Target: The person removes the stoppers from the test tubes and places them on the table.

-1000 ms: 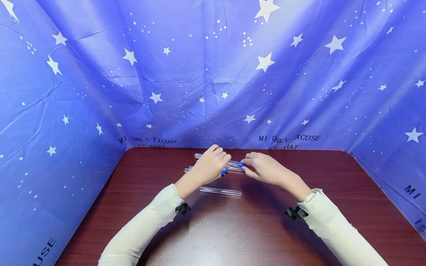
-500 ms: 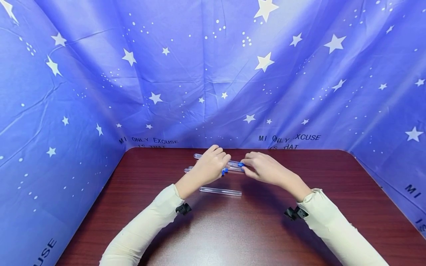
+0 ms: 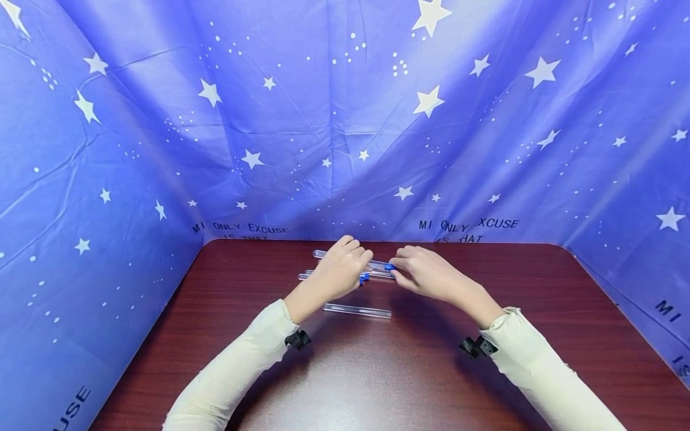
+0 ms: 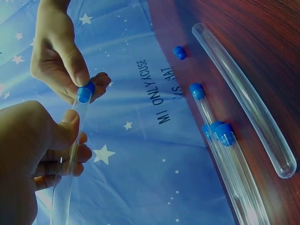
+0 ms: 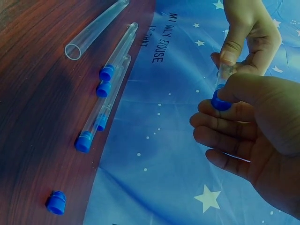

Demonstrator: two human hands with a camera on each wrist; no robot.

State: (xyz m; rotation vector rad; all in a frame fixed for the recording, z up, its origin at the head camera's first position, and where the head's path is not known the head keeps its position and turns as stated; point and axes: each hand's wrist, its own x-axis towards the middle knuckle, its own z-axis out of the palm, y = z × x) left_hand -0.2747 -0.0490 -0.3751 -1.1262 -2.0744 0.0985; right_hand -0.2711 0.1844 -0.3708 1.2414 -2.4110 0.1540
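My left hand [image 3: 342,269] grips a clear test tube [image 4: 62,192] between thumb and fingers, held up above the table. At the tube's mouth sits a blue cap [image 4: 85,93], pinched between the thumb and fingers of my right hand [image 3: 431,272]. In the right wrist view that cap [image 5: 220,101] is on the tube's end, with the other right fingers spread loosely below. An uncapped test tube [image 3: 357,310] lies on the table nearer to me; its open mouth shows in the right wrist view. Several blue-capped test tubes [image 5: 96,115] lie side by side beneath my hands.
One loose blue cap [image 5: 56,203] lies on the table near its far edge, apart from the tubes. Behind the dark red wooden table [image 3: 345,371] hangs a blue star-printed curtain [image 3: 323,120], which also closes off both sides.
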